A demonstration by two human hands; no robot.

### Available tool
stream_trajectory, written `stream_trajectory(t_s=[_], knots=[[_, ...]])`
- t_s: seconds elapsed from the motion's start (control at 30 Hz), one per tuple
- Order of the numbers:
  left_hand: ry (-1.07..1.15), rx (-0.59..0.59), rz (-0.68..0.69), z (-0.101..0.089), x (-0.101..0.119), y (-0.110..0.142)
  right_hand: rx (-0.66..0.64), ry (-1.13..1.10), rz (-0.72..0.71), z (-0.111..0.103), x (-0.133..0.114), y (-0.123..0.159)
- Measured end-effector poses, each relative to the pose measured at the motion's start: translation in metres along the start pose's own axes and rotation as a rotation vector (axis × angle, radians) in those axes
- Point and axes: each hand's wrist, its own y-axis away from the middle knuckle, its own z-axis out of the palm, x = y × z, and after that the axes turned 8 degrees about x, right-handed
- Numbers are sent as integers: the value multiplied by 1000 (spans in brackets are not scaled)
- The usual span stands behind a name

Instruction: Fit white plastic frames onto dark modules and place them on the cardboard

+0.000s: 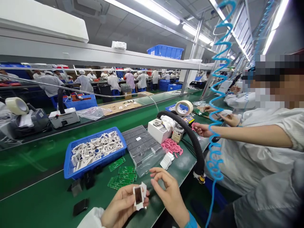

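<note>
My left hand (123, 202) grips a small white plastic frame (135, 193) with a dark rectangle in its middle, above the front edge of the green bench. A pale flap juts from the frame's right side. Just to the right, my right hand (167, 191) is apart from the frame, its fingers bent and separated, and I see nothing in them. A blue band (191, 220) circles that wrist. Beyond my hands lie several green circuit boards (124, 175), a clear plastic bag (148, 161) and a stack of white pieces (167, 161).
A blue tray (67, 161) full of white frames stands at left, beside grey slotted strips (137, 139). Pink pieces (172, 147), a white box (158, 131) and a black flexible hose (198, 142) are right. A coiled blue air hose (217, 126) hangs before a co-worker's arm (249, 136).
</note>
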Motion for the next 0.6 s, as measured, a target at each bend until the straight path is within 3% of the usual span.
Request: stream_trajectory(t_s=[0.07,0.1,0.2,0.27,0.33,0.47,0.6], knots=[[32,50,39,-2,4,2,87,57,-22,0,7,4],[58,67,61,-3,5,3,67,97,-71,0,9,8],[136,61,111,-7,8,4,-254,190,-306,4,11,18],[172,23,124,-7,7,4,-445,178,-339,5,9,23],[188,-24,130,-7,5,3,-412,102,-202,5,8,25],[187,-112,147,-4,0,1,-149,-175,122,10,7,24],[206,-143,167,-3,-3,-2,-173,-395,271,27,4,23]])
